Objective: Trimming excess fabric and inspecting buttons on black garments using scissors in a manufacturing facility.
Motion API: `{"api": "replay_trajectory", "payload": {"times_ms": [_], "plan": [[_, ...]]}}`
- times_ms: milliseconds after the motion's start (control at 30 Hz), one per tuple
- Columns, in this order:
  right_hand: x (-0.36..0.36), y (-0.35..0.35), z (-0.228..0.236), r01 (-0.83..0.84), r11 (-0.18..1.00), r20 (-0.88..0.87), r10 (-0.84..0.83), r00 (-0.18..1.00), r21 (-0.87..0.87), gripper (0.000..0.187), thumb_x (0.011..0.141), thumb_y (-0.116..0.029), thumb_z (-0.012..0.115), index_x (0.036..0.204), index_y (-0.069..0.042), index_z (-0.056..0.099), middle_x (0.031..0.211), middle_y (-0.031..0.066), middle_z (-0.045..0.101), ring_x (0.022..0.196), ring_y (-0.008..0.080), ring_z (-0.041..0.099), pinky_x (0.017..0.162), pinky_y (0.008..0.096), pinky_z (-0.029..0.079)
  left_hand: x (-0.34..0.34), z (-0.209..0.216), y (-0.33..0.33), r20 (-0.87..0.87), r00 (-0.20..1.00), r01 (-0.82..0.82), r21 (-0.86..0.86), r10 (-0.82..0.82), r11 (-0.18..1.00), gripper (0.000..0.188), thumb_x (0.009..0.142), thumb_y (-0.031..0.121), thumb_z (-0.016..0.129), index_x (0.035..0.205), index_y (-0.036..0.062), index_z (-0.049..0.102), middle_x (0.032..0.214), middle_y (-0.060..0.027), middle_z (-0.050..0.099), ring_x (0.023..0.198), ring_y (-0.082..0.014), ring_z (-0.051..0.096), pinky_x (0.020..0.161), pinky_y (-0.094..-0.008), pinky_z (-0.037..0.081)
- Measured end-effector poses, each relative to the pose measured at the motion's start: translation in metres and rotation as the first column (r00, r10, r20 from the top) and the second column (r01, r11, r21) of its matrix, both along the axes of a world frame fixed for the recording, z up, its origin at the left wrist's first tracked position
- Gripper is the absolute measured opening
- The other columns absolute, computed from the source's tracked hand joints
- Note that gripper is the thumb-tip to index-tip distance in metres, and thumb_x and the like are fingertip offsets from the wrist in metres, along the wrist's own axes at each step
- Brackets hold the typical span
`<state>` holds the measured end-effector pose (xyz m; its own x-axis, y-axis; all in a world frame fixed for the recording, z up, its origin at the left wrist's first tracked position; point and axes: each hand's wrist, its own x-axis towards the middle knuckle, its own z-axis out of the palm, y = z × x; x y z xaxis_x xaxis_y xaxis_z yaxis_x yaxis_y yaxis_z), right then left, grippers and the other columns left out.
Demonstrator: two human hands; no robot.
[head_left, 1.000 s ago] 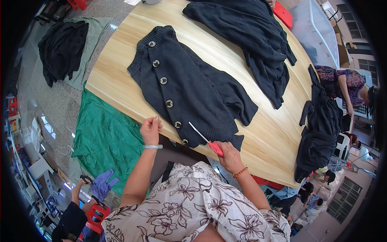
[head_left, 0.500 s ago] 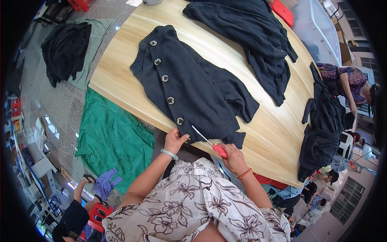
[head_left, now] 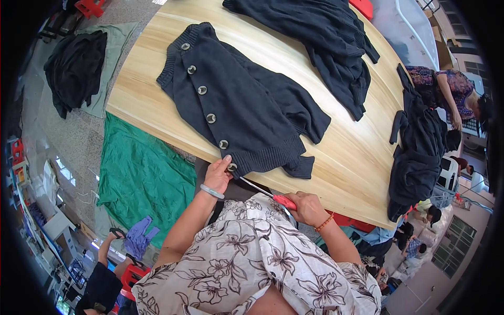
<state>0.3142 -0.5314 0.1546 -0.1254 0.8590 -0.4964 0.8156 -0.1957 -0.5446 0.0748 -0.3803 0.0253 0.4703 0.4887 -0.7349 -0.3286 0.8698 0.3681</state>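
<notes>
Nearest to us we see a pale shirt (head_left: pixel 226 262) printed with brown flowers, and from it both forearms reach toward the table edge. Our right hand (head_left: pixel 308 209), a beaded bracelet (head_left: pixel 324 222) at its wrist, has its fingers wrapped firmly around the red handle of a slim metal tool (head_left: pixel 284 201), whose shaft points leftward, its far end beside the lower corner of a dark cardigan (head_left: pixel 247 105); we cannot tell whether the two touch. Our left hand (head_left: pixel 218 175), wearing a pale bangle (head_left: pixel 212 192), has thumb and fingers clamped on that same corner, right at the lowest button (head_left: pixel 232 167). We find the cardigan lying flat, front up, along the near side of the wooden table (head_left: pixel 357 173), its row of large buttons running up and to the left, its ribbed hem toward us. To the left of the table we see a crumpled green sheet (head_left: pixel 142 178) on the floor. Across the tabletop we make out a second dark garment (head_left: pixel 304 26), and at the right edge a heap of dark knitwear (head_left: pixel 417 163). Past that heap we notice a co-worker in a patterned top (head_left: pixel 455 94), and farther up a large translucent bin (head_left: pixel 416 31)
</notes>
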Motion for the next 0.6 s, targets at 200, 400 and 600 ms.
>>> {"api": "replay_trajectory", "payload": {"times_ms": [200, 400, 600], "plan": [[-0.004, 0.001, 0.003, 0.028, 1.000, 0.033, -0.028, 0.999, 0.001, 0.037, 0.075, -0.021, 0.067, 0.110, -0.009, 0.060, 0.075, 0.0130, 0.064, 0.073, 0.0305, 0.063, 0.064, 0.0408, 0.051, 0.006, 0.008, -0.003, 0.011, 0.999, -0.050, 0.014, 0.050, 0.999, 0.019, 0.093, 0.028, 0.062, 0.095, 0.0091, 0.063, 0.086, 0.0007, 0.068, 0.074, -0.0115, 0.066, 0.066, -0.0266, 0.053], [-0.008, -0.005, 0.005, -0.014, 1.000, 0.056, 0.014, 0.998, -0.012, 0.037, 0.076, -0.023, 0.066, 0.109, -0.009, 0.060, 0.074, 0.0138, 0.064, 0.073, 0.0307, 0.064, 0.064, 0.0412, 0.050, 0.004, 0.006, -0.011, -0.001, 1.000, -0.027, -0.036, 0.027, 0.999, 0.018, 0.094, 0.026, 0.060, 0.097, 0.0083, 0.062, 0.092, -0.0012, 0.068, 0.080, -0.0129, 0.066, 0.071, -0.0296, 0.055], [-0.012, -0.004, 0.012, -0.022, 0.998, 0.103, 0.028, 0.994, -0.056, 0.035, 0.077, -0.023, 0.065, 0.109, -0.011, 0.060, 0.073, 0.0144, 0.064, 0.073, 0.0312, 0.064, 0.063, 0.0417, 0.050, 0.011, 0.005, -0.014, -0.034, 0.995, -0.092, -0.057, 0.090, 0.994, 0.019, 0.096, 0.023, 0.056, 0.104, 0.0064, 0.060, 0.098, -0.0039, 0.067, 0.086, -0.0169, 0.067, 0.083, -0.0364, 0.056]]}}
